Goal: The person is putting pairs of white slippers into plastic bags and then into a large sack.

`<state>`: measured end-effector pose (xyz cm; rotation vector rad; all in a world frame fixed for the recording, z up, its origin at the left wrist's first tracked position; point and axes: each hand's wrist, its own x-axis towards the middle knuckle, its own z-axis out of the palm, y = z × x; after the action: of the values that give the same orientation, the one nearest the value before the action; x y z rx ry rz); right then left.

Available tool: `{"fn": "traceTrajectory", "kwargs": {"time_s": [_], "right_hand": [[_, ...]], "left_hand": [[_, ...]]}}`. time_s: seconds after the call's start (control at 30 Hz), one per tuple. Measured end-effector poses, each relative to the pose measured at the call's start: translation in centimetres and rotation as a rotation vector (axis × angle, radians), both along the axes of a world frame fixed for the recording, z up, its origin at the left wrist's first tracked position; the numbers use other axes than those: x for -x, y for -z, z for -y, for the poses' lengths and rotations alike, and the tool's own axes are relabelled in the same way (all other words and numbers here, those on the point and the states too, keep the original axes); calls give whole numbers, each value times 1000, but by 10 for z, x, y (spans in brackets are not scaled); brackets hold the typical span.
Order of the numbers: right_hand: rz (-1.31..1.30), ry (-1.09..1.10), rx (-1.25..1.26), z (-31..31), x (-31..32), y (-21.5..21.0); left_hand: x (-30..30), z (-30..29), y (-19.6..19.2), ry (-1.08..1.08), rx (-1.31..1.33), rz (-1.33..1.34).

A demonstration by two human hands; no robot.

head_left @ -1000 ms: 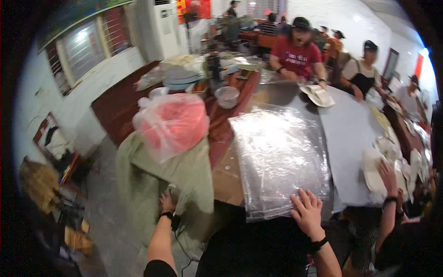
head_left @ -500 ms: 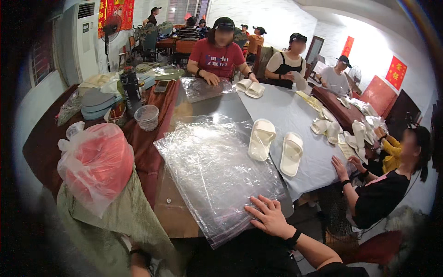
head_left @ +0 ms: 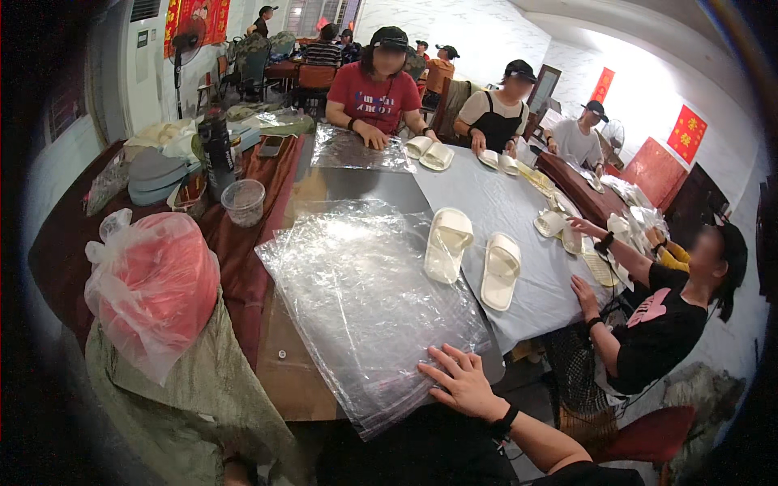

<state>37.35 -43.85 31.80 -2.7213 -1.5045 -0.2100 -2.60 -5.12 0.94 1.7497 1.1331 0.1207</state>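
My right fingers rest on the near right edge of the bags. Ahead-right of them, my feed gives two slippers, one on cloth. Far ahead-left: tub, bottle just beyond. Well left: sack, bundle atop it.

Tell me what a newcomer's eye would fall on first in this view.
Probably the glare on the stack of clear plastic in the middle foreground, with the person's right hand spread on its near right part. After that, perhaps the bulging, see-through bag of something pink at the left, and the two cream slippers by the stack's right edge.
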Motion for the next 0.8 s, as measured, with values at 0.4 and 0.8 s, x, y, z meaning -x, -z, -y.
{"fn": "traceTrajectory", "kwargs": {"time_s": [0.4,0.8], "right_hand": [[9,-24,-77,-1,-4,3],[-6,-101,-220,-5,-12,32]], "left_hand": [[108,-7,-123,40,-286,-427],[27,0,-224,95,-670,-555]]}}
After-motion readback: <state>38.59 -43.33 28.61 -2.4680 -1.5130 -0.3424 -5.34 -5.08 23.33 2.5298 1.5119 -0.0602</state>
